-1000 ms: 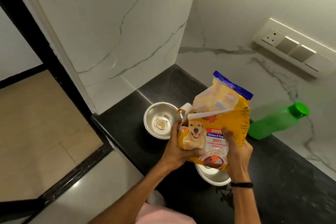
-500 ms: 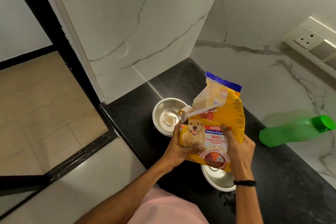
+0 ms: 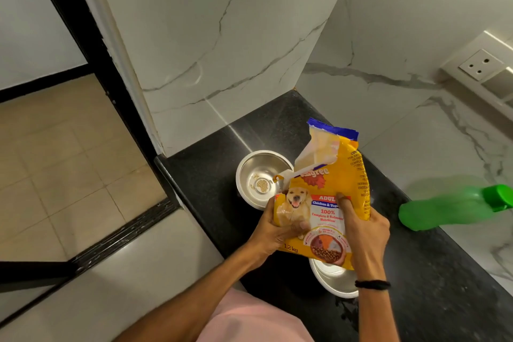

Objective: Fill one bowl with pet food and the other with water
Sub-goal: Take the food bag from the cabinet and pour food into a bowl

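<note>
A yellow pet food bag (image 3: 330, 191) with a dog picture is held upright above the black counter (image 3: 433, 286). My left hand (image 3: 273, 233) grips its lower left side and my right hand (image 3: 363, 228) grips its lower right side. The bag's torn top corner hangs open toward a steel bowl (image 3: 258, 175), which has only a few crumbs on its bottom. A second steel bowl (image 3: 336, 280) sits nearer me, mostly hidden under the bag and my right wrist. A green water bottle (image 3: 449, 208) with a green cap lies on its side at the right.
White marble walls enclose the counter's far corner. A switch and socket panel (image 3: 483, 69) is on the right wall. The counter's left edge drops to a tiled floor (image 3: 55, 164) with a black door frame. A small wet patch (image 3: 347, 311) lies by the near bowl.
The bag has been lifted slightly and turned more upright between both hands. The view has shifted, so bowls and bottle sit further right in frame.
</note>
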